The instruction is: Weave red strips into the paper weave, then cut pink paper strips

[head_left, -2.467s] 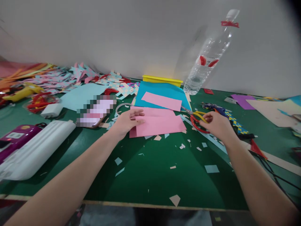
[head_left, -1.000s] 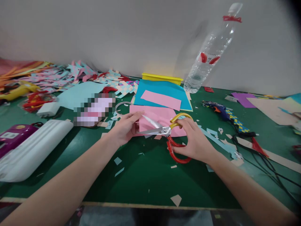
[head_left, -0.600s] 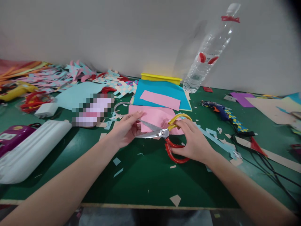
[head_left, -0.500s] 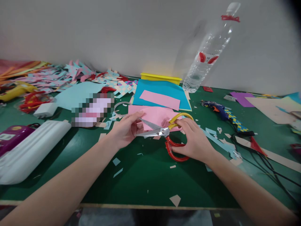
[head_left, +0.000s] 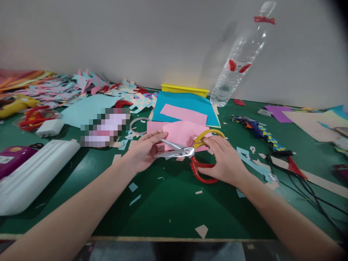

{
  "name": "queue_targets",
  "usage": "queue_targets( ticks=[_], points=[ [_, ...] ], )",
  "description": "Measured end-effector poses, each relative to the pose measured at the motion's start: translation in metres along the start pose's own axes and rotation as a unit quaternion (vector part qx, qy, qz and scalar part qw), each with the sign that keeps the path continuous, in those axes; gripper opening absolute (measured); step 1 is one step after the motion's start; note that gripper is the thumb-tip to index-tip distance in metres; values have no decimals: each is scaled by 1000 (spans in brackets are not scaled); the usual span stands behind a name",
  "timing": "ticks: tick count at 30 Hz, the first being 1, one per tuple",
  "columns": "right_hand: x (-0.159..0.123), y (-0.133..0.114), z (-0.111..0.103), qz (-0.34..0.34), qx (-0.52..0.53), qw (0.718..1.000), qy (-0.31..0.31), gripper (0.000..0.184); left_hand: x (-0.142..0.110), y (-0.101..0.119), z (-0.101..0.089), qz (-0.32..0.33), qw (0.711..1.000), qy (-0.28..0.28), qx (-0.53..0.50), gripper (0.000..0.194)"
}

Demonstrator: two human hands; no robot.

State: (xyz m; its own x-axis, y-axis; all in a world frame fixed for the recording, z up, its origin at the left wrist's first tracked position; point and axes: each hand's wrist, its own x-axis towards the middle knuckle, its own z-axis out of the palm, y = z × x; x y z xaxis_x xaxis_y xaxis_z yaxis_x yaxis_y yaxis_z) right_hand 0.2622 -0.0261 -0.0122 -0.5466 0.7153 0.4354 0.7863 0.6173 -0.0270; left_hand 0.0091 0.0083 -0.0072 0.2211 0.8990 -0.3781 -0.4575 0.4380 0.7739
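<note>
My right hand (head_left: 225,157) has its thumb and fingers in the handles of a pair of scissors (head_left: 187,152), one loop yellow, the other red. The parted steel blades point left, at the near edge of a piece of pink paper (head_left: 181,131). My left hand (head_left: 144,149) pinches the left end of this paper between thumb and fingers, close to the blade tips. Its lower fingertips are partly hidden by the blades. Behind lies a blue sheet (head_left: 176,100) with a pink paper strip (head_left: 184,114) on top.
A phone (head_left: 106,127) and a tape roll (head_left: 131,127) lie to the left, beyond a white case (head_left: 40,174). At the back leans a clear bottle (head_left: 235,69). A blue glue gun (head_left: 254,129) and black cables (head_left: 299,179) lie right. Paper scraps dot the green table (head_left: 168,214).
The scissor blades and handles have come slightly closer together. Both hands stay in nearly the same place, and the camera view has shifted a little.
</note>
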Motion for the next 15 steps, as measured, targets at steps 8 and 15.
queue_targets(
  ticks=[8,15],
  points=[
    [0,3,-2,-14,-3,1000,12,53,3,0,-2,8,1000,11,-8,11],
    [0,7,-6,-18,-12,1000,18,52,1,-1,-2,9,1000,2,13,9]
  ],
)
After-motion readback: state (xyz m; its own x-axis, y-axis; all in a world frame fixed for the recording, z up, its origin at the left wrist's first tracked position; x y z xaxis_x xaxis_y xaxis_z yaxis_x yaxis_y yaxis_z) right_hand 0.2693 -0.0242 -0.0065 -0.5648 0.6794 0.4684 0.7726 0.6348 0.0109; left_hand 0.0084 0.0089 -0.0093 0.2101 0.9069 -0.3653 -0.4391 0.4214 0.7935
